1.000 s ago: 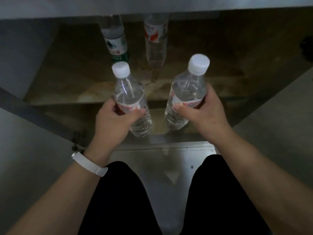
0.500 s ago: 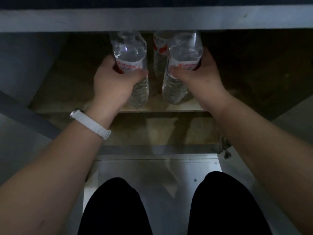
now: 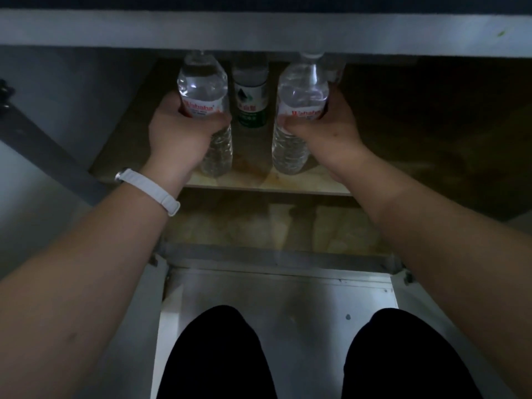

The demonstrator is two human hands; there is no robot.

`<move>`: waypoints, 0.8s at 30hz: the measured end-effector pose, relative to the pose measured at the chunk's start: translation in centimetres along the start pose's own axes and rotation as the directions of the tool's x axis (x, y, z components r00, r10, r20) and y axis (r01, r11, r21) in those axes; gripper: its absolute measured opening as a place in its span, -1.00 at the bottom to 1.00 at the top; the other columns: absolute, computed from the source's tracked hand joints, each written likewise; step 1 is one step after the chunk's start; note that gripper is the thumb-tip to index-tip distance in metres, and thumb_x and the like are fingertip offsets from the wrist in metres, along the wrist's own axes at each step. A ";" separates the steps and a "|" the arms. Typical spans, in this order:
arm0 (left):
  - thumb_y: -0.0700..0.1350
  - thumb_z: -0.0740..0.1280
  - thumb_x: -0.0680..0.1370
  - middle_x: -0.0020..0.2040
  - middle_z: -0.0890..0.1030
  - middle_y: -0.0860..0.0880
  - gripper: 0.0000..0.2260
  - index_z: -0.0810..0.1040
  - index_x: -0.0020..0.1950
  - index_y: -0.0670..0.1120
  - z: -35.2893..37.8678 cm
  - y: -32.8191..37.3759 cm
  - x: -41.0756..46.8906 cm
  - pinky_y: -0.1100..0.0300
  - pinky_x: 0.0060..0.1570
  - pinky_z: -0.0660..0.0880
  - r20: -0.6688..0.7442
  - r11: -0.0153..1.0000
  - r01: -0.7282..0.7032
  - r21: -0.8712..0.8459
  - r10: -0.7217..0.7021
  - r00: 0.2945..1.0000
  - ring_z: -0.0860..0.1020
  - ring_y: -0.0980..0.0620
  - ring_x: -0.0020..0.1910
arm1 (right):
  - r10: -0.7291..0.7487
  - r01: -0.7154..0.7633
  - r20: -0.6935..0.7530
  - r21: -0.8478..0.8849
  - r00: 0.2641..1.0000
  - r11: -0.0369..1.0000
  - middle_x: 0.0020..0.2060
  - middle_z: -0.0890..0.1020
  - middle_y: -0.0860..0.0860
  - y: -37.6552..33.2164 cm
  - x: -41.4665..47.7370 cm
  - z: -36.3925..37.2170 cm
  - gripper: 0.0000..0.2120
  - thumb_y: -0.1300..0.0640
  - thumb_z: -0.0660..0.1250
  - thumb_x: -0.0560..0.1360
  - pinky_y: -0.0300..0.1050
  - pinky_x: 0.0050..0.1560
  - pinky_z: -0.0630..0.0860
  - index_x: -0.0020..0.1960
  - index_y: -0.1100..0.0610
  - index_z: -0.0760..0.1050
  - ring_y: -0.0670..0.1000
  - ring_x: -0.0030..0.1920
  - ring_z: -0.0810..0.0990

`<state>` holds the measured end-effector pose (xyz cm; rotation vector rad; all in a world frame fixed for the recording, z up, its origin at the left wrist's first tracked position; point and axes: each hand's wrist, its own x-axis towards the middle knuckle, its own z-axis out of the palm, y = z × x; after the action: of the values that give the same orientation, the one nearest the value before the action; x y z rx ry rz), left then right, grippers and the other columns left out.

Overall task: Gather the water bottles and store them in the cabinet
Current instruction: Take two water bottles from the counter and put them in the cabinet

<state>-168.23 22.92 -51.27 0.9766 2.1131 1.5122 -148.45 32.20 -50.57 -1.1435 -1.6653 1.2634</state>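
So, in the head view, the person was crouched at the open grey cabinet (image 3: 259, 27), both arms reaching onto its pale wooden shelf (image 3: 253, 181). The left hand (image 3: 181, 136), with a white wristband (image 3: 149, 188) behind it, had fingers and thumb wrapped round the left-hand bottle (image 3: 203, 87), a clear ribbed plastic water bottle with a red-and-white label. The right hand (image 3: 328, 131) was curled the same way round the right-hand bottle (image 3: 302, 87), its twin.

Both bottles stood upright, long axis near vertical. Each hand clasped its bottle at the label band from the outer side, thumbs toward the middle. The bases sat just behind the shelf's front edge. I could not tell whether they rested on the wood or hung a shade above it. The caps were largely hidden under the cabinet's top rail.

Between the two and farther back on the shelf stood a green-labelled clear plastic bottle (image 3: 250, 96), apart from both held ones. A sliver of another red-labelled bottle (image 3: 336, 71) showed behind the right-hand one.

To my eye, the next move was to settle both bases and let go, each hand drawing out toward its own side and the front edge. Neither hand was nearer than the other. Pushing either bottle deeper would have brought it alongside the green-labelled one, so the gaps there mattered.
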 end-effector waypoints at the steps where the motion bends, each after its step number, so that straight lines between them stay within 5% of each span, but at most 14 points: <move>1: 0.06 0.60 0.33 0.08 0.66 0.14 -0.49 0.56 0.24 0.07 -0.3 -0.2 0.3 0.06 0.14 0.60 -0.006 1.000 0.004 -0.007 -0.004 1.000 0.63 0.15 0.08 | -0.011 0.011 0.007 -0.006 1.000 1.000 0.07 0.56 -0.19 -0.1 0.1 0.4 -0.39 0.08 0.58 0.34 -0.40 -0.15 0.40 0.30 -0.06 0.40 -0.24 0.01 0.51; 6: 0.08 0.59 0.32 0.09 0.66 0.14 -0.48 0.55 0.25 0.09 -0.6 -1.2 1.1 0.04 0.16 0.59 -0.028 0.999 0.019 -0.026 -0.019 0.999 0.62 0.13 0.10 | -0.057 0.058 0.035 -0.039 0.998 0.998 -0.02 0.52 -0.23 -0.5 0.6 2.1 -0.44 0.09 0.58 0.35 -0.44 -0.16 0.40 0.24 -0.09 0.38 -0.26 -0.02 0.49; 10: 0.11 0.56 0.37 0.10 0.63 0.16 -0.49 0.51 0.27 0.10 -0.1 -1.6 0.6 0.07 0.16 0.59 -0.070 1.000 -0.010 -0.011 0.009 0.998 0.61 0.17 0.10 | -0.075 0.075 0.011 -0.053 0.997 0.996 0.10 0.55 -0.19 0.1 1.0 3.1 -0.39 0.04 0.58 0.35 -0.33 0.03 0.45 0.31 -0.06 0.38 -0.17 0.13 0.53; 15: 0.10 0.55 0.42 0.10 0.58 0.20 -0.47 0.43 0.31 0.11 -0.1 -2.3 -0.3 0.22 0.09 0.54 -0.087 1.000 -0.015 -0.022 0.014 0.996 0.57 0.17 0.12 | -0.064 0.068 0.051 -0.083 0.997 0.994 0.11 0.50 -0.22 0.5 0.8 3.1 -0.37 0.02 0.53 0.41 -0.41 -0.06 0.37 0.38 -0.08 0.33 -0.21 0.11 0.46; 19: 0.07 0.54 0.44 0.11 0.57 0.21 -0.46 0.43 0.36 0.06 -0.4 -2.5 -1.0 0.27 0.07 0.51 -0.058 0.999 -0.034 0.016 0.034 0.998 0.55 0.18 0.11 | -0.057 0.069 0.089 -0.141 0.994 0.988 0.24 0.50 -0.18 0.6 0.6 2.7 -0.37 0.04 0.52 0.42 -0.25 0.14 0.37 0.39 -0.10 0.31 -0.12 0.30 0.45; 22: 0.07 0.53 0.45 0.18 0.58 0.17 -0.43 0.42 0.41 0.06 -0.7 -2.7 -1.6 0.09 0.20 0.54 -0.050 0.999 -0.033 0.033 0.035 0.998 0.57 0.11 0.20 | -0.045 0.061 0.115 -0.138 0.992 0.988 0.25 0.51 -0.17 0.6 0.1 2.1 -0.41 0.01 0.50 0.44 -0.35 0.05 0.37 0.38 -0.08 0.33 -0.21 0.20 0.44; 24: 0.05 0.50 0.48 0.15 0.56 0.21 -0.44 0.39 0.43 0.06 -0.9 -2.7 -2.5 0.23 0.12 0.51 -0.032 0.997 -0.044 0.062 0.046 0.998 0.56 0.16 0.17 | -0.058 0.074 0.123 -0.130 0.991 0.989 0.22 0.50 -0.20 0.7 -0.5 1.5 -0.45 -0.01 0.47 0.46 -0.44 -0.07 0.35 0.38 -0.08 0.34 -0.24 0.15 0.43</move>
<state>-167.95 20.05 -53.70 1.0338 2.1865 1.5034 -149.56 31.35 -51.64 -1.0999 -1.8855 1.2132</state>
